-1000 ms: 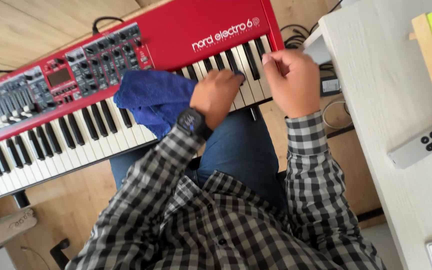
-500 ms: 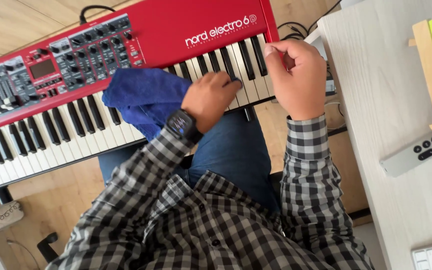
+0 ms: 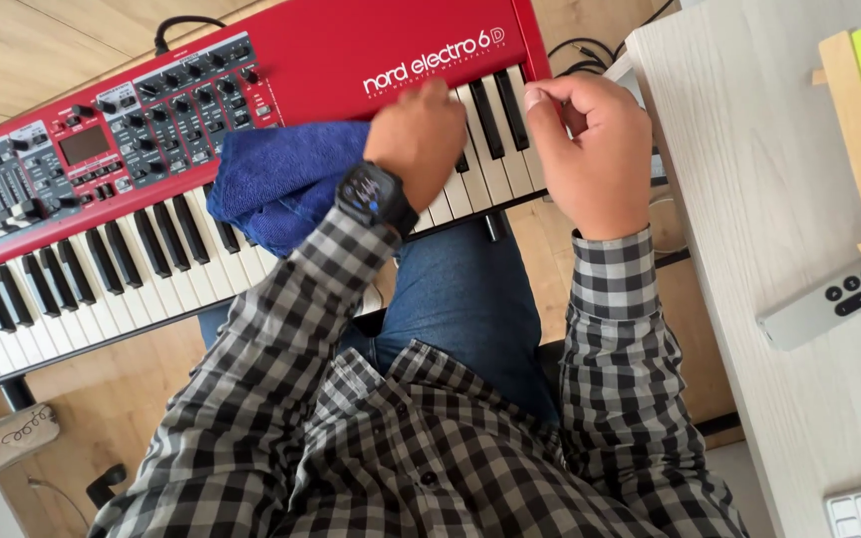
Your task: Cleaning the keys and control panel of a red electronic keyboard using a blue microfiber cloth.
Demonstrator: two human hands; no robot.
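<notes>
We see a red keyboard (image 3: 251,120) running across the scene, its long axis slanting from the near left up to the far right, the keys on the near side and the panel of knobs and sliders on the far side. Its right end points toward a pale wooden desk (image 3: 749,199) at the right, which stands just beside it. Below the keys, our checked shirt (image 3: 401,438) and blue jeans (image 3: 460,289) fill the near middle.

A blue cloth (image 3: 281,179) lies bunched on the keys right of the keyboard's middle, reaching up to the edge of the red panel. Our left hand (image 3: 419,134) rests on the cloth's right edge, over the keys, fingers curled down onto the fabric; whether they pinch it we cannot tell. A dark wristwatch (image 3: 373,196) sits on that wrist.

Our right hand (image 3: 590,149) is at the keyboard's right end, fingers bent inward in a loose fist, thumb by the last keys, holding nothing that we can see.

A grey remote control (image 3: 829,302) lies on the desk, well apart from both hands.
</notes>
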